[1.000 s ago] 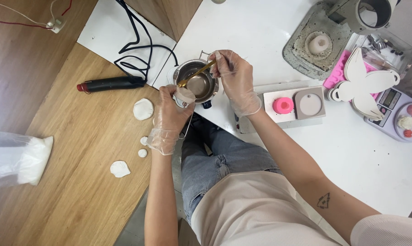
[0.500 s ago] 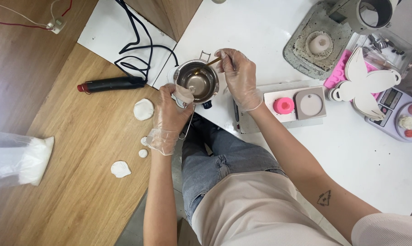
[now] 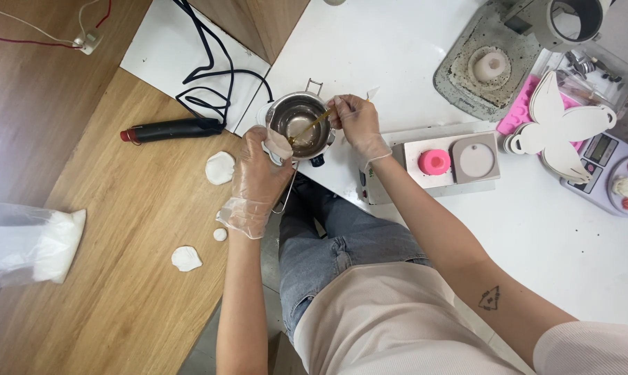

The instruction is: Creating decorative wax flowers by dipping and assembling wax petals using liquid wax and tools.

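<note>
The left hand, in a thin clear glove, is closed around the handle side of a small steel pot, steadying it at the edge of the white table. The right hand, gloved too, pinches a slim stick between its fingertips; the stick slants down into the pot, its lower end in the pale liquid inside. The pot stands upright, a wire loop sticking up from its far rim. Below it are the person's knees in blue jeans. Just right of the right wrist lies a grey slab bearing a round pink mould and a square grey mould, side by side. Farther right lies a white butterfly-shaped cutout, partly over a pink tray, with a small scale beyond it. At the far edge of the table sits a stained grey base with a white lump in its middle. To the left, on the wooden floor, lie a black tool with a red tip, three white flat pieces well apart from each other, and a clear bag of white powder. Black cables loop over a white board near the tool.
</note>
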